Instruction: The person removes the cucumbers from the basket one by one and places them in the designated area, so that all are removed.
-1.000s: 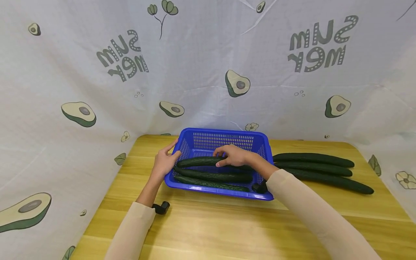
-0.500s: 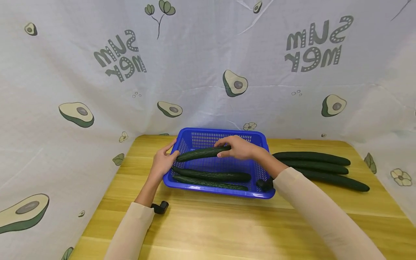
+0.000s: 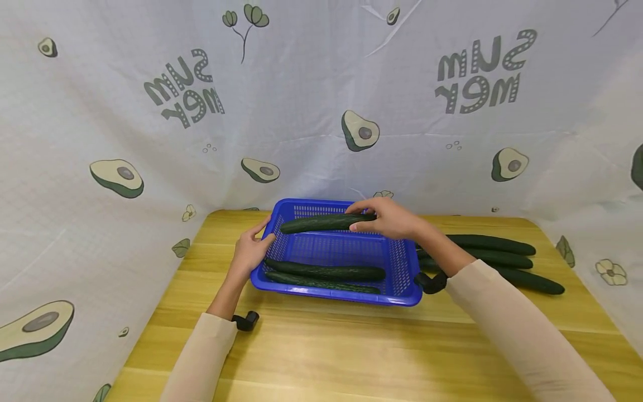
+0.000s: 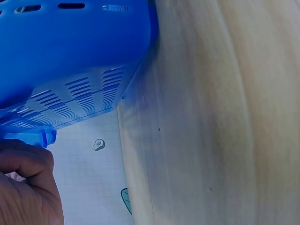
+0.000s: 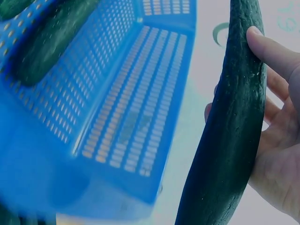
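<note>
A cucumber [image 3: 316, 223] is held up in my right hand [image 3: 394, 219], over the back part of a blue plastic basket [image 3: 334, 297]. The right wrist view shows the thumb on one side of this cucumber [image 5: 225, 136] and fingers behind it. My left hand [image 3: 249, 251] grips the basket's left rim, thumb on the inner side. In the left wrist view, its curled fingers [image 4: 28, 164] are by the rim. Inside the basket, a cucumber [image 3: 326, 272] and a thinner, bumpier one [image 3: 321, 283] lie side by side along the front wall.
Several cucumbers [image 3: 494, 244] lie on the wooden table [image 3: 321, 352] right of the basket, partly behind my right forearm. A white avocado-print cloth [image 3: 301, 111] hangs behind and beside the table. A black wrist device [image 3: 432, 282] sits at the basket's right front corner.
My right hand has lifted the cucumber from the basket floor and carried it up, back and slightly right. My left hand stays on the rim. The head view has shifted slightly.
</note>
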### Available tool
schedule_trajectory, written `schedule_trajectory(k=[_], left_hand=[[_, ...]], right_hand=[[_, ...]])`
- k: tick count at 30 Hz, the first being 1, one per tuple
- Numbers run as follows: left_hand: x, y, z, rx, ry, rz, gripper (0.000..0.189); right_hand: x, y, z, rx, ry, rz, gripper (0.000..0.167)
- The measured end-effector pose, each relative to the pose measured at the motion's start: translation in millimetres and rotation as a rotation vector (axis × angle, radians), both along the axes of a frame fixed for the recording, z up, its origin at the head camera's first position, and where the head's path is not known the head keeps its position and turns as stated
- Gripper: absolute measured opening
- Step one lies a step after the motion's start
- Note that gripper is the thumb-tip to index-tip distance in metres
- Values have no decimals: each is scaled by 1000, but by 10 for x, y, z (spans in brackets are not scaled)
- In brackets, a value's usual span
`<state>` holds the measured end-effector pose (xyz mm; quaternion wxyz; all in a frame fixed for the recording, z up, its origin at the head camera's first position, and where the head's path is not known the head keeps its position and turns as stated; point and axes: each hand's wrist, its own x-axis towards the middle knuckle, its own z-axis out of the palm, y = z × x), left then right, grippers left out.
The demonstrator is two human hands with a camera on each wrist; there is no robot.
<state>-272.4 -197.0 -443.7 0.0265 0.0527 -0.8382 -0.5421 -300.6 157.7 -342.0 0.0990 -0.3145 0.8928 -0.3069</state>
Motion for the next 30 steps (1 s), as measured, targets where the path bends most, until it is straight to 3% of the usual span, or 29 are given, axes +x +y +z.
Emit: schedule_trajectory(k=[12, 30], left_hand=[[9, -15, 11, 11, -12, 4, 60], [25, 18, 37, 3, -21, -5, 62]], right_hand=[[108, 541, -8, -4, 32, -55, 45], [415, 1351, 37, 6, 67, -200, 45]])
